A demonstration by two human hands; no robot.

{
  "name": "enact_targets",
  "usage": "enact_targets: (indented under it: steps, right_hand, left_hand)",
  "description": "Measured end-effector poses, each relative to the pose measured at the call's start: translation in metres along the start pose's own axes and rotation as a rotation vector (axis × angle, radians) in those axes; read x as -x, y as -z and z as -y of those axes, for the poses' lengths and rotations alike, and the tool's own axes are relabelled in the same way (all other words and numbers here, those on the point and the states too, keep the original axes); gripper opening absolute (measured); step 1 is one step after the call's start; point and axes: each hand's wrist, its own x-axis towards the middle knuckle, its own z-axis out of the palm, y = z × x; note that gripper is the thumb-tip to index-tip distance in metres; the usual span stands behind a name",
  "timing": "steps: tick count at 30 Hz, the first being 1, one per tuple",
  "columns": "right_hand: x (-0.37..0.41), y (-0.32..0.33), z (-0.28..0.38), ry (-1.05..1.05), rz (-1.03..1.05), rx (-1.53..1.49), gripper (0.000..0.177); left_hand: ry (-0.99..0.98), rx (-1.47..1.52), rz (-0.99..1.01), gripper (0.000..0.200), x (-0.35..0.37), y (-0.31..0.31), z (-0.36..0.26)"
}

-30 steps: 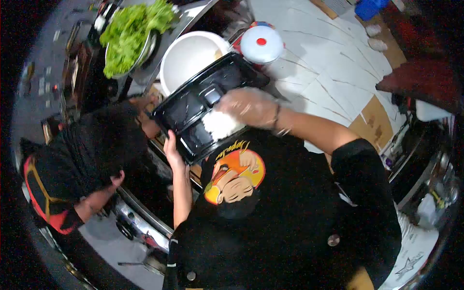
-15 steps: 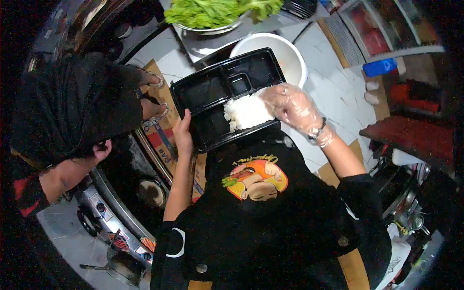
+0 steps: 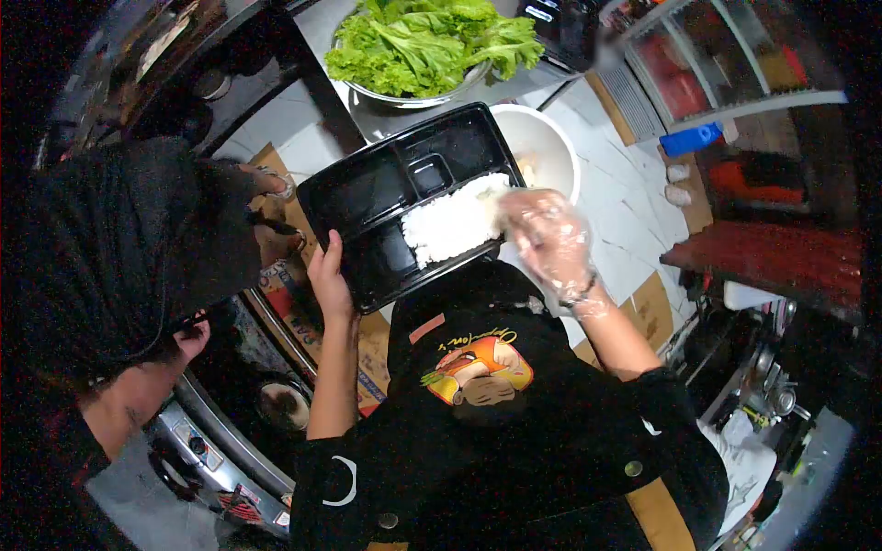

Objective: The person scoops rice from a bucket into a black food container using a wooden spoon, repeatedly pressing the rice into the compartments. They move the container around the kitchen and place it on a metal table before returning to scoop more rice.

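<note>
A black compartment tray (image 3: 363, 188) is held at its left edge by my left hand (image 3: 332, 281), thumb on the rim. White rice (image 3: 455, 220) lies in the lower right compartment, and the others show bare black plastic. My right hand (image 3: 548, 241), in a clear plastic glove, is at the right end of the rice. Its fingers are bent and blurred, so whether they hold anything is not clear. Behind the tray's right side stands a white round tub (image 3: 557, 151) with some pale stuff inside.
Leafy greens (image 3: 423, 46) fill a metal bowl on a table at the top. Another person (image 3: 119, 266) in black stands at the left by a stove (image 3: 197, 450). A blue object (image 3: 691, 140) and a glass-fronted case (image 3: 712, 64) are at the right.
The rice now spreads further right and reaches the compartment's end. My right hand has moved down, slightly away from the tray. The view has shifted, showing more of the greens.
</note>
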Motion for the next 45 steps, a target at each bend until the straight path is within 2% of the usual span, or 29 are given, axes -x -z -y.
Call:
enact_targets:
  steps: [2, 3, 4, 5, 6, 7, 10, 13, 15, 16, 18, 19, 20, 22, 24, 28, 29, 31, 34, 35, 36, 39, 41, 43, 45]
  right_hand:
    - [-0.001, 0.004, -0.009, -0.033, -0.051, 0.078, 0.035]
    - [-0.003, 0.002, -0.009, 0.047, -0.019, 0.132, 0.033]
    - [-0.006, -0.004, -0.009, 0.077, 0.039, 0.095, 0.03]
    - [-0.009, -0.011, -0.007, 0.11, 0.096, 0.06, 0.028]
    - [-0.012, -0.015, -0.003, 0.1, 0.117, 0.066, 0.027]
    - [-0.016, -0.017, -0.001, 0.091, 0.139, 0.075, 0.025]
    - [-0.027, 0.013, 0.014, 0.142, -0.194, -0.075, 0.022]
    - [-0.028, 0.029, 0.0, 0.07, -0.367, -0.18, 0.015]
    - [-0.028, 0.029, -0.026, 0.078, -0.42, -0.173, 0.014]
    - [-0.027, 0.032, -0.034, 0.01, -0.429, -0.187, 0.014]
    - [-0.03, 0.035, -0.047, -0.062, -0.428, -0.218, 0.014]
    - [-0.026, 0.036, -0.045, -0.147, -0.448, -0.252, 0.013]
    - [-0.025, 0.032, -0.049, -0.233, -0.465, -0.291, 0.013]
    - [-0.023, 0.021, -0.063, -0.29, -0.486, -0.345, 0.013]
    - [-0.018, 0.001, -0.08, -0.37, -0.491, -0.394, 0.014]
    - [-0.017, -0.02, -0.063, -0.855, -0.354, -0.217, 0.017]
    - [-0.009, -0.033, -0.059, -0.913, -0.404, -0.294, 0.019]
    - [0.009, -0.055, -0.051, -1.008, -0.463, -0.334, 0.022]
    - [0.007, -0.066, -0.023, -1.147, -0.423, -0.245, 0.025]
    - [0.005, -0.07, -0.017, -1.153, -0.435, -0.223, 0.025]
    - [0.003, -0.073, -0.008, -1.159, -0.435, -0.165, 0.022]
    - [-0.024, -0.075, 0.015, -1.172, -0.407, -0.031, 0.019]
    - [-0.044, -0.073, 0.028, -1.148, -0.306, 0.084, 0.019]
    - [-0.035, -0.082, 0.023, -1.164, -0.318, 0.058, 0.018]
    - [-0.041, -0.087, 0.021, -1.173, -0.348, -0.055, 0.018]
  left_hand:
    - [-0.012, -0.081, -0.028, 0.027, 0.004, 0.003, -0.009]
    - [-0.024, -0.156, -0.041, 0.028, 0.0, 0.005, -0.016]
    - [-0.161, -0.431, -0.035, 0.029, -0.01, 0.026, 0.008]
    - [-0.169, -0.283, 0.003, 0.03, -0.005, 0.016, -0.008]
    - [-0.052, -0.194, -0.085, 0.03, 0.001, 0.007, -0.018]
    - [-0.045, -0.268, -0.05, 0.03, -0.003, 0.018, -0.011]
    - [-0.119, -0.142, -0.074, 0.029, 0.007, 0.016, -0.022]
    - [0.022, 0.163, -0.138, 0.029, 0.008, 0.01, -0.048]
    - [0.043, 0.191, -0.203, 0.03, -0.009, 0.024, -0.052]
    - [0.028, 0.165, -0.208, 0.03, -0.015, 0.03, -0.061]
    - [0.105, 0.318, -0.252, 0.035, -0.033, 0.024, -0.092]
    - [0.039, 0.341, -0.15, 0.04, -0.041, 0.025, -0.113]
    - [0.002, 0.31, -0.173, 0.043, -0.056, 0.024, -0.134]
    - [-0.046, 0.238, -0.15, 0.046, -0.098, 0.027, -0.171]
    - [-0.043, 0.177, -0.099, 0.048, -0.176, 0.046, -0.192]
    - [-0.121, 0.178, -0.045, 0.052, -0.342, 0.051, -0.217]
    - [-0.16, 0.182, -0.037, 0.053, -0.382, 0.052, -0.216]
    - [-0.035, 0.195, -0.153, 0.055, -0.432, 0.031, -0.23]
    - [-0.077, 0.056, -0.311, 0.063, -0.511, 0.009, -0.225]
    - [-0.102, 0.006, -0.384, 0.066, -0.544, 0.008, -0.219]
    - [-0.072, 0.183, -0.264, 0.071, -0.571, 0.007, -0.215]
    - [-0.057, 0.073, -0.333, 0.072, -0.632, -0.003, -0.208]
    - [-0.039, 0.084, -0.31, 0.07, -0.656, -0.008, -0.206]
    - [0.023, 0.014, -0.313, 0.067, -0.673, -0.01, -0.209]
    - [0.006, -0.002, -0.317, 0.069, -0.696, -0.005, -0.201]
